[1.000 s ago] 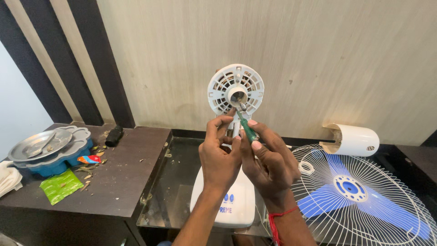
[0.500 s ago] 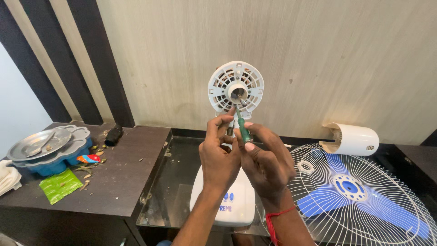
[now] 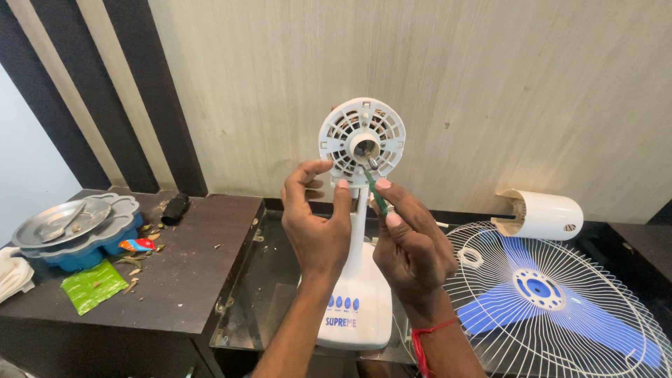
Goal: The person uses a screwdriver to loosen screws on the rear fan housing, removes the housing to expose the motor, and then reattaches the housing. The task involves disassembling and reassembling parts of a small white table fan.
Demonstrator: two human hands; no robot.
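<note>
A white table fan stands in the middle with its grille off, showing the round motor face [image 3: 362, 140] on a white stem and base [image 3: 354, 301]. My right hand [image 3: 409, 245] is shut on a green-handled screwdriver [image 3: 376, 192], whose tip points up at the motor hub. My left hand [image 3: 316, 224] is just left of the stem below the motor face, thumb and fingers curled apart, touching or nearly touching the stem.
A wire fan guard with blue blades [image 3: 553, 301] lies at the right, a white motor cover [image 3: 542, 213] behind it. On the dark table [image 3: 189, 266] at left sit steel plates on a blue tray [image 3: 70, 224], a green packet [image 3: 91, 285] and scattered scraps.
My left hand has come off the screwdriver and opened beside the stem. My right hand still holds the screwdriver at the motor hub.
</note>
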